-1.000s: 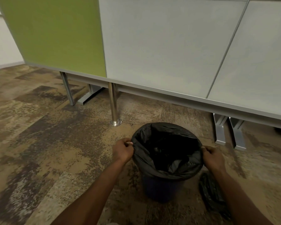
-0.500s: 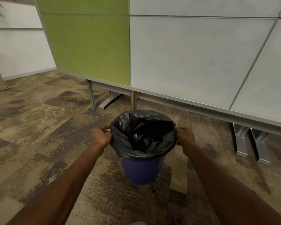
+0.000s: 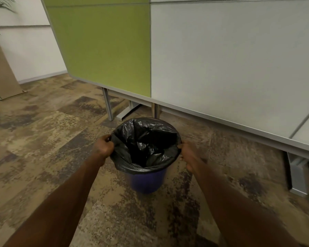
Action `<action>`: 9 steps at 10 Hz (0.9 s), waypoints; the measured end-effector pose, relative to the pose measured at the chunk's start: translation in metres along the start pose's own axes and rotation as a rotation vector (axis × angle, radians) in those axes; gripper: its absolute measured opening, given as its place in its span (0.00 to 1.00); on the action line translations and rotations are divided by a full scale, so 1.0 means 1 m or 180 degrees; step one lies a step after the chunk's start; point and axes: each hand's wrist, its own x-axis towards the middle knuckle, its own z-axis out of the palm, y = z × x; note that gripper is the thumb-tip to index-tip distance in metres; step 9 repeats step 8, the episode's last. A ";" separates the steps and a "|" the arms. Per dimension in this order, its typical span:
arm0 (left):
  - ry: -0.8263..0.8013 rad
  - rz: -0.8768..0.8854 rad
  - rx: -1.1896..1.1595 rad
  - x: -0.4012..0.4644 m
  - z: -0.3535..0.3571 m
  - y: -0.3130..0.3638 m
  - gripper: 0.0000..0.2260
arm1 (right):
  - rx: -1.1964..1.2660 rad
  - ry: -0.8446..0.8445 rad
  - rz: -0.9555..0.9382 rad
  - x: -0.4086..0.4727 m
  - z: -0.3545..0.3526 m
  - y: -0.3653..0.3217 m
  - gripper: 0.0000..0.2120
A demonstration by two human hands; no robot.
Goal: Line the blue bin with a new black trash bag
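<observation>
The blue bin [image 3: 146, 181] is held up in front of me, its lower wall showing below a black trash bag [image 3: 144, 147] that lines it and folds over the rim. My left hand [image 3: 103, 148] grips the bag-covered rim on the left side. My right hand [image 3: 187, 155] grips the rim on the right side. The bag's inside is crumpled and dark; the bin's bottom is hidden.
A green and grey partition panel [image 3: 203, 59] on metal legs [image 3: 108, 106] runs behind the bin. Patterned brown carpet [image 3: 43, 148] covers the floor. A beige planter [image 3: 2, 77] stands at the far left. Grey metal feet [image 3: 297, 175] stand at the right.
The bin has been lifted off the floor and carried with both hands on its rim. My view has risen and turned left; the loose black bag on the floor has left the view.
</observation>
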 end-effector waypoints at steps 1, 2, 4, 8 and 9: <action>-0.0060 0.0037 0.0122 0.024 0.003 -0.001 0.18 | 0.0159 0.0020 0.0040 0.027 0.017 0.001 0.13; -0.0183 0.0108 0.0210 0.050 0.011 -0.008 0.17 | 0.0282 0.0045 0.0144 0.058 0.031 0.007 0.14; -0.0192 0.0338 0.0137 0.078 0.034 -0.019 0.20 | 0.0482 0.0030 0.0127 0.094 0.039 0.019 0.18; 0.0179 -0.0112 -0.0585 0.078 0.042 -0.034 0.21 | 0.0206 0.0264 -0.0219 0.097 0.031 0.020 0.12; 0.0179 -0.0112 -0.0585 0.078 0.042 -0.034 0.21 | 0.0206 0.0264 -0.0219 0.097 0.031 0.020 0.12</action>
